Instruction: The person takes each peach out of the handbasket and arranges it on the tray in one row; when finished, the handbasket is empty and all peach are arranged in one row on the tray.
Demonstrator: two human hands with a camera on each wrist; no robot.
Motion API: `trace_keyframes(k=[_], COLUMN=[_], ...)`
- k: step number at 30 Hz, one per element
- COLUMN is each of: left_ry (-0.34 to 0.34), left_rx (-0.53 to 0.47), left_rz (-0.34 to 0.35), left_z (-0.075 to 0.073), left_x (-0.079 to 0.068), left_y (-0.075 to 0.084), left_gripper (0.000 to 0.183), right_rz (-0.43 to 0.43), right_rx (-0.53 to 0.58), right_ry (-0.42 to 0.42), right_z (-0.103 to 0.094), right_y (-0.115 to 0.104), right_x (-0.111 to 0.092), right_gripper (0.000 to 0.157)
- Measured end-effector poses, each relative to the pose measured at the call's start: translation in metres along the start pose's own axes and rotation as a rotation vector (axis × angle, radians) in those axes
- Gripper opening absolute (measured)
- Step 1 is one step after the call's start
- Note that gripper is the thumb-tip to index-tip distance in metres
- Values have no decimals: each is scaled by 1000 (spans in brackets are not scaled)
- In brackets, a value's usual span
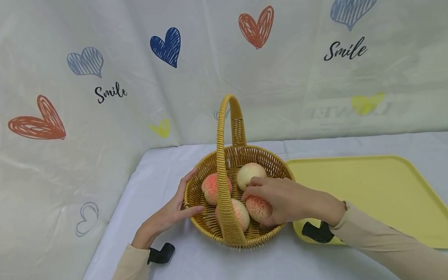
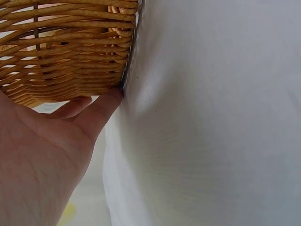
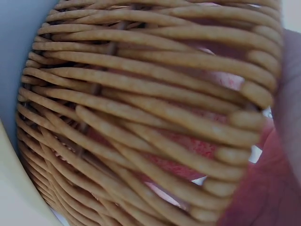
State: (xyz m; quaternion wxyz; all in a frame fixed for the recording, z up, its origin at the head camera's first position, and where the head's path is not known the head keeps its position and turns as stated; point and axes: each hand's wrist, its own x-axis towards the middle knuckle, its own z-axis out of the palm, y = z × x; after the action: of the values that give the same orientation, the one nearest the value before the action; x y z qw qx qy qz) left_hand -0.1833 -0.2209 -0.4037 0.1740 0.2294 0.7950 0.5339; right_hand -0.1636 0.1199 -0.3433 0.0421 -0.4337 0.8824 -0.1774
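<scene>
A round wicker basket (image 1: 261, 151) with a tall arched handle holds several peaches. My left hand (image 1: 176, 208) holds its left side, thumb over the rim and fingers along the outer wall. In the left wrist view, the fingertips (image 2: 110, 96) reach low on the weave by the cloth. My right hand (image 1: 286, 196) reaches over the right rim, its fingers curled round a red-speckled peach (image 1: 257, 208). Behind that lies a pale peach (image 1: 248, 173); a pinkish peach (image 1: 210, 189) sits at left. Another peach (image 1: 240, 215) is partly hidden by the handle.
A yellow tray (image 1: 372, 189) lies to the right, its left edge close by the basket. White cloth (image 1: 203, 270) covers the table. Behind it hangs a pale backdrop (image 1: 210, 70) printed with hearts. Dark wrist cameras are strapped at both sleeves.
</scene>
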Motion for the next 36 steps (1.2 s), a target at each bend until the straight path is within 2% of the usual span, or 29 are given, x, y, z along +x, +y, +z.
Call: trace_keyframes(k=[5, 10, 16, 22, 29, 36], left_ry=[0, -1, -1, -10, -12, -3], left_rx=[2, 11, 12, 3, 1, 7], left_rz=[9, 9, 2, 0, 3, 19], left_z=[0, 1, 2, 4, 5, 4], left_x=[1, 1, -1, 0, -2, -2], left_y=[2, 3, -1, -3, -3, -1], left_gripper=[100, 100, 101, 101, 100, 100], right_rz=[-12, 2, 16, 12, 75, 67], right_rx=[61, 104, 113, 107, 72, 51], right_ry=[35, 141, 241, 311, 351, 375], right_z=[-14, -38, -65, -83, -92, -86], right_y=[2, 7, 19, 33, 42, 50], right_x=[-7, -21, -49, -80, -110, -116], right_gripper=[51, 55, 56, 60, 65, 68])
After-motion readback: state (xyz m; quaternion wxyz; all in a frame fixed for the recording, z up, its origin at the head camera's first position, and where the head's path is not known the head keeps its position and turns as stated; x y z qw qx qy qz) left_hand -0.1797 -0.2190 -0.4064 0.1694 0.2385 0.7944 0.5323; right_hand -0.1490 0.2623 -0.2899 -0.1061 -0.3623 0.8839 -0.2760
